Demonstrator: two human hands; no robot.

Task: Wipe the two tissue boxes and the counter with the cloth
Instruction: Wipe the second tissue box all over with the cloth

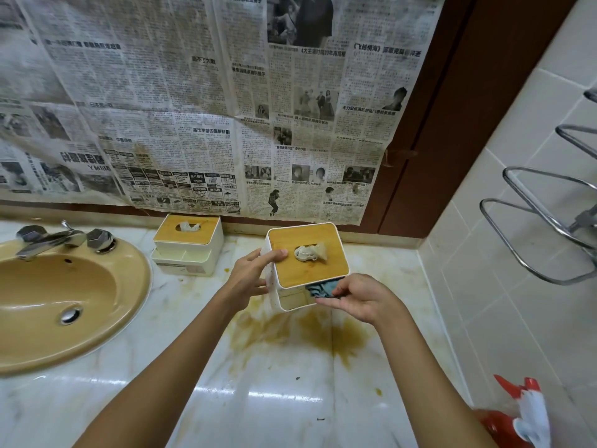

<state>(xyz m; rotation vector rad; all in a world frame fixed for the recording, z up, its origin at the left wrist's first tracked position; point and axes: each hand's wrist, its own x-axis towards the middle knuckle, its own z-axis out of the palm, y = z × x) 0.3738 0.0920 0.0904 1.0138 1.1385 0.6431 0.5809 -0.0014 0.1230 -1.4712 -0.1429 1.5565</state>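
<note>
Tissue box (288, 275), white-walled with a pale wooden lid and a crumpled tissue (310, 252) poking from its slot, is held tilted at mid-frame over the worktop (258, 399). It is clasped at its left side by the left-hand grip (250, 274), thumb on the lid. A blue cloth (323, 289) is pinched in the right-hand grip (355, 297) and pressed to the box's near face. Yellow-brown stains (307, 331) are spread on the marble beneath. A second tissue box (187, 247) is set against the wall, beside the tan sink (64, 286) at left.
</note>
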